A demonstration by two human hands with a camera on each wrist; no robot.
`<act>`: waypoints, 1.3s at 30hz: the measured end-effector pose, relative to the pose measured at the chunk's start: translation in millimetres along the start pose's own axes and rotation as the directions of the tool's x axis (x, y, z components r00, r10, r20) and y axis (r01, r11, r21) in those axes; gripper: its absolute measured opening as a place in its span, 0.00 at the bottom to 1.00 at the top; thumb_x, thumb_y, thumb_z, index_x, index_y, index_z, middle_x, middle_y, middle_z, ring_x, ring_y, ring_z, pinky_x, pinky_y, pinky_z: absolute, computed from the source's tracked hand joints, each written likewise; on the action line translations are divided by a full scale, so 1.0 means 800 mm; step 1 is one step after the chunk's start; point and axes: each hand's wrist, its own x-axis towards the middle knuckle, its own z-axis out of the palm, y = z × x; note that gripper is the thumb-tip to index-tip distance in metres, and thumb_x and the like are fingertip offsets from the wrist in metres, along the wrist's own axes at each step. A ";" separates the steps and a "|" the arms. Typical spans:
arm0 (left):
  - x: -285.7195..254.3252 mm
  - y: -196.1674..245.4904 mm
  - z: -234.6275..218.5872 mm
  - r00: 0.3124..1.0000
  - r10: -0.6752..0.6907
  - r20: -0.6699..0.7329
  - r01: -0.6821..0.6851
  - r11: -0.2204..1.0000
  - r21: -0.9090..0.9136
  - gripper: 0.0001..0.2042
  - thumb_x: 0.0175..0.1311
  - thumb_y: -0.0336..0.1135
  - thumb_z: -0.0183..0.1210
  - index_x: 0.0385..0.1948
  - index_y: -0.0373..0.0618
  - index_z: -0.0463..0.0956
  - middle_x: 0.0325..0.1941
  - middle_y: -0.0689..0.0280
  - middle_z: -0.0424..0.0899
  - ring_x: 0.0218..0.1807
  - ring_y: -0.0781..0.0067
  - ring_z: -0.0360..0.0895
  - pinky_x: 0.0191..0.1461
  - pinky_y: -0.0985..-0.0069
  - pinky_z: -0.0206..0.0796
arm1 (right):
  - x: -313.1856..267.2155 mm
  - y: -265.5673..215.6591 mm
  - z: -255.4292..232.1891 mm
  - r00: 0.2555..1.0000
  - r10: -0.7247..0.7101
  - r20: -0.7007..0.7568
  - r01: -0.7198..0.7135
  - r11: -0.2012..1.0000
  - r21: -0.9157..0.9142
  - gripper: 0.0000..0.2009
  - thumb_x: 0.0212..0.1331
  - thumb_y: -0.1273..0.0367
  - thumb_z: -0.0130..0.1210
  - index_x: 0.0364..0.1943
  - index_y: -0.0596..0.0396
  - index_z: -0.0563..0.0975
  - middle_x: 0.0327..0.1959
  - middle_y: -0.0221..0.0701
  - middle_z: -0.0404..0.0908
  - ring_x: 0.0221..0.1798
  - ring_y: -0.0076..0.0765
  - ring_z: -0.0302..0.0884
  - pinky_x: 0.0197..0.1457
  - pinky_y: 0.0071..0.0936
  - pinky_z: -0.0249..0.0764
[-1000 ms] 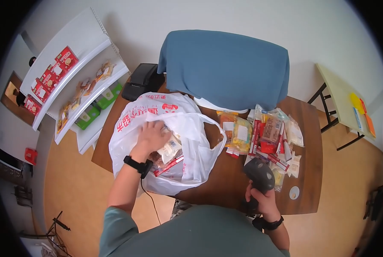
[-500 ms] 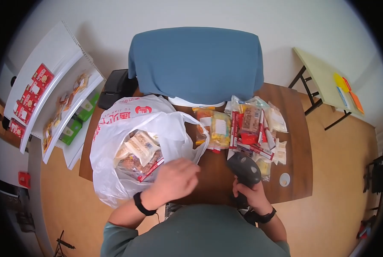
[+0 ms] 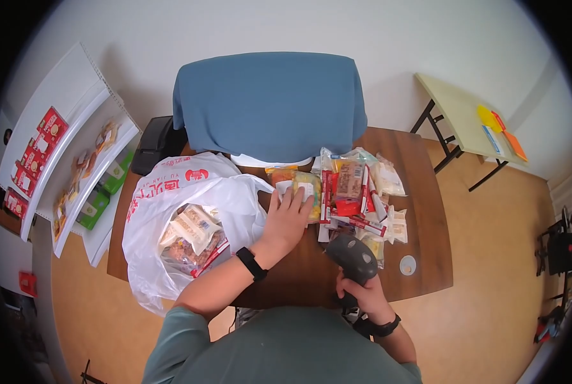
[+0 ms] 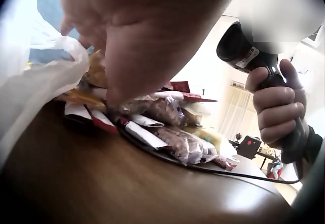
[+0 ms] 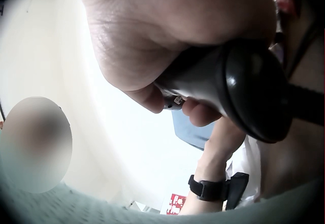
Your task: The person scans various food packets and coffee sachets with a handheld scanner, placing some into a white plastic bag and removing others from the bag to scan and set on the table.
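Note:
The left hand (image 3: 286, 221) lies with extended fingers on the yellow and orange snack packets (image 3: 307, 185) at the middle of the table. In the left wrist view, the left hand (image 4: 137, 36) hides most of what its fingertips touch. The right hand (image 3: 368, 296) grips the handle of a black handheld scanner (image 3: 351, 256), fingers curled round it; the right wrist view shows the scanner handle (image 5: 244, 92) in the palm. A white plastic bag (image 3: 228, 198) with red print stands open at the left, holding pale packets (image 3: 193, 227) and red sticks.
Right of the yellow packets is a pile of packets and red sticks (image 3: 350, 182). Behind are a blue cloth-covered object (image 3: 270, 105) and a black device (image 3: 155, 146). A stocked shelf (image 3: 75, 147) stands left, a side table (image 3: 449, 109) right. The scanner cable (image 4: 228, 173) runs along the table.
The left hand has moved out of the bag and rightwards onto the yellow packets. The right hand still holds the scanner. The head view has shifted, so the table sits further left.

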 end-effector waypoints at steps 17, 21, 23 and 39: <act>-0.039 -0.040 -0.121 0.793 -0.293 0.534 0.343 -0.510 -0.789 0.20 0.82 0.40 0.39 0.64 0.35 0.65 0.60 0.51 0.79 0.57 0.53 0.83 0.56 0.67 0.79 | 0.022 -0.006 0.012 0.998 0.012 0.067 -0.012 1.000 0.013 0.17 0.65 0.78 0.52 0.58 0.59 0.71 0.30 0.28 0.76 0.29 0.23 0.74 0.34 0.22 0.71; -0.053 -0.032 -0.107 0.822 -0.200 0.534 0.340 -0.580 -0.741 0.21 0.82 0.41 0.40 0.64 0.32 0.63 0.62 0.49 0.77 0.57 0.52 0.82 0.57 0.67 0.79 | 0.029 -0.009 0.021 0.997 0.016 0.070 -0.018 1.000 0.016 0.14 0.67 0.76 0.52 0.55 0.59 0.71 0.30 0.28 0.76 0.27 0.23 0.74 0.34 0.23 0.70; -0.057 -0.030 -0.102 0.820 -0.200 0.536 0.341 -0.582 -0.738 0.21 0.82 0.41 0.39 0.64 0.33 0.63 0.62 0.48 0.77 0.57 0.51 0.82 0.57 0.66 0.79 | 0.032 -0.009 0.022 0.997 0.031 0.065 -0.033 0.999 0.026 0.13 0.67 0.76 0.52 0.54 0.58 0.71 0.30 0.28 0.76 0.27 0.24 0.74 0.34 0.23 0.70; -0.197 -0.074 -0.083 0.502 -0.696 0.514 -0.223 -0.678 -0.700 0.21 0.80 0.41 0.41 0.64 0.33 0.61 0.59 0.47 0.78 0.54 0.46 0.83 0.57 0.56 0.80 | 0.043 0.002 0.027 0.994 0.063 0.094 -0.075 0.988 0.137 0.15 0.66 0.67 0.54 0.54 0.57 0.71 0.32 0.34 0.77 0.30 0.31 0.76 0.36 0.28 0.72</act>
